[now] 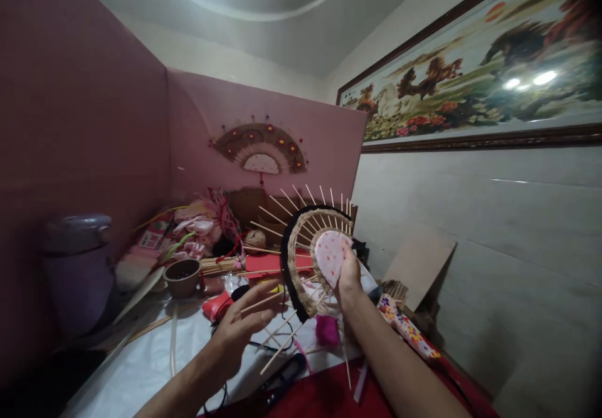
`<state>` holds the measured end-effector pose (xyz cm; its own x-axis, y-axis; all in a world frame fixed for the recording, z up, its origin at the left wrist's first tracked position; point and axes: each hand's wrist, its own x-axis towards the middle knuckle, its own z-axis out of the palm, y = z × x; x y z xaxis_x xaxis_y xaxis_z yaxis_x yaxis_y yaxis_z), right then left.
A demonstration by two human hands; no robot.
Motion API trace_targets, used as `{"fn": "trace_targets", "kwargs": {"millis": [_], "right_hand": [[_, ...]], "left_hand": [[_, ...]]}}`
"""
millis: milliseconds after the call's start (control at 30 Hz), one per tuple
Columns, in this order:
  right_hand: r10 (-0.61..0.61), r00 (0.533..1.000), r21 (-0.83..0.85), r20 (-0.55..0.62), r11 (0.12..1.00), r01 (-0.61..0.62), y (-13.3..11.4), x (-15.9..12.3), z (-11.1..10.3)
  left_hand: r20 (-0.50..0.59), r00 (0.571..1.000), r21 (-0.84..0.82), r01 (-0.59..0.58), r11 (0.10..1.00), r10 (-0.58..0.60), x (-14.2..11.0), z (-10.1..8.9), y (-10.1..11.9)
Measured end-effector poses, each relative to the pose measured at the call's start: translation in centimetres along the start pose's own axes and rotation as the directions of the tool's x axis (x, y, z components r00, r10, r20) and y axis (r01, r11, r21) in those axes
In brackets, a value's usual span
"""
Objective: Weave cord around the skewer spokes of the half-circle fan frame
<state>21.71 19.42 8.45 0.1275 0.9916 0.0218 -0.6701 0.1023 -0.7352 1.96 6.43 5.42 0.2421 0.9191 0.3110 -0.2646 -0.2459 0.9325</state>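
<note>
My right hand (350, 274) grips a half-made fan (292, 242) by its pale, red-dotted fabric centre (329, 252). Thin wooden sticks radiate from the fan, with bands of tan twine and black cord woven across them. Left of the fan, my left hand (239, 324) has its fingers extended and apart, close to the sticks' lower ends. Whether its fingertips touch a stick or the cord, I cannot tell. A loose black cord (277, 348) hangs below the woven black band. Beneath the fan lies a magenta piece of felt (327, 330).
A finished fan (261, 145) hangs on the pink board. Left on the table stand a brown cup (182, 278) and a pile of pink yarn and fabric (197, 220). Dark-handled scissors (286, 371) lie near the front. A flower-print roll (409, 327) sits at right.
</note>
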Motion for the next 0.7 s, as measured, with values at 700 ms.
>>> {"fn": "trace_targets", "kwargs": {"millis": [700], "right_hand": [[0.218, 0.971, 0.241, 0.097, 0.942, -0.235, 3.2, -4.9, 0.3]], "left_hand": [[-0.224, 0.936, -0.269, 0.207, 0.941, -0.270, 0.1, -1.0, 0.5]]}}
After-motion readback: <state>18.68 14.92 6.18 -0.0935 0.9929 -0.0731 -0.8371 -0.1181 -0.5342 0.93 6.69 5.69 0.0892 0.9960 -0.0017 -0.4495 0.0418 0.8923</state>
